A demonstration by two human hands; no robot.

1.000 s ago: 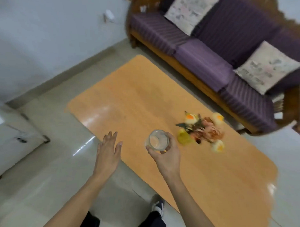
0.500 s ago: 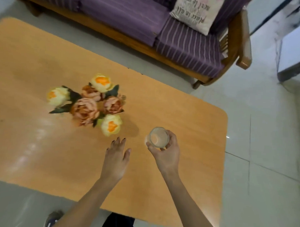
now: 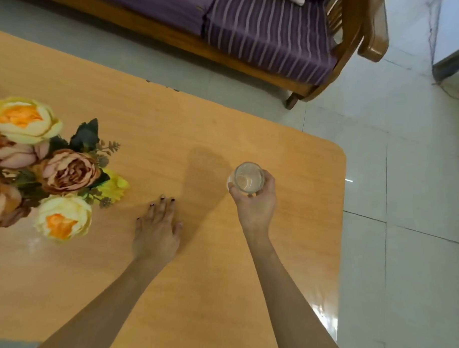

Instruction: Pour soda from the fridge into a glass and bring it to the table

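Observation:
A clear glass with pale liquid in it is held from the near side by my right hand, over the right part of the orange wooden table. Whether the glass touches the tabletop I cannot tell. My left hand is flat and empty, fingers spread, low over the table to the left of the glass.
A bunch of yellow and pink artificial flowers stands on the table's left side. A wooden sofa with purple striped cushions runs along the far side. Pale floor tiles lie beyond the table's right edge.
The view has closed in on the table and shifted right. My right hand with the glass has come lower over the tabletop, and my left hand has dropped toward the surface.

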